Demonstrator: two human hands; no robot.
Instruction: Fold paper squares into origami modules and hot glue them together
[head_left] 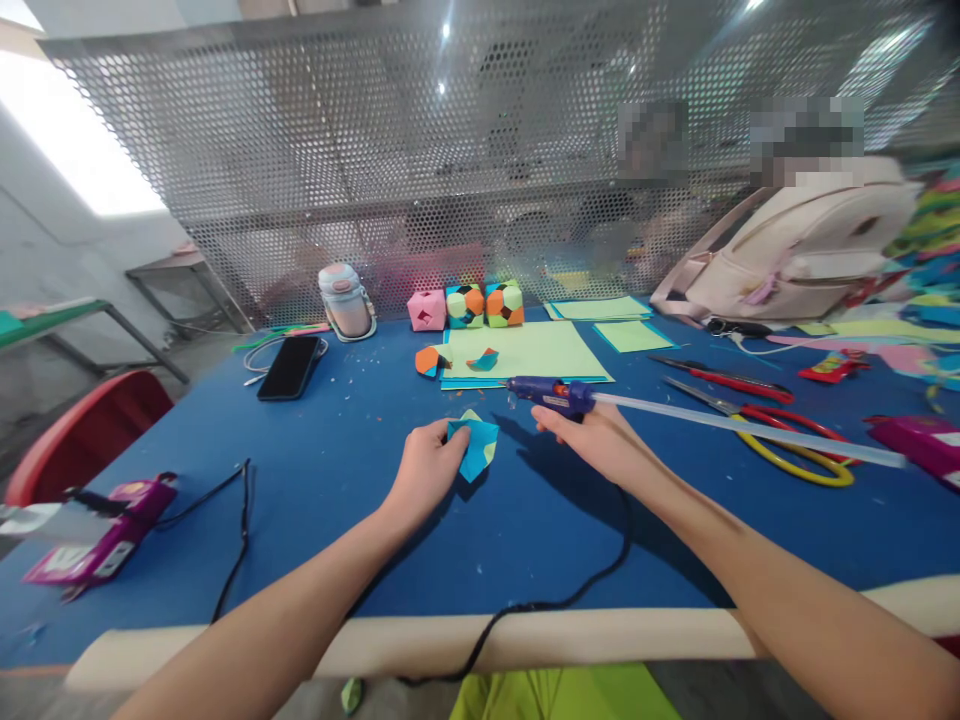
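Between the thumb and fingers of my left hand (429, 462) is a folded paper piece (477, 455), blue with pale green parts. My right hand (589, 435) grips a dark blue glue gun (551, 394), its nozzle pointing left, above and to the right of the paper piece and apart from it. A long clear glue stick (750, 428) sticks out of the gun's back. Just beyond my hands, an orange folded piece (429, 361) and a small blue and orange piece (484, 358) lie at a stack of pale green sheets (532, 350).
Finished paper balls (465, 306) line the back beside a bottle (347, 300). A phone (290, 367) lies left. Scissors (787, 435) and red-handled pliers (727, 380) lie right, before a backpack (802, 245). A black cord (555, 604) crosses the table's front edge.
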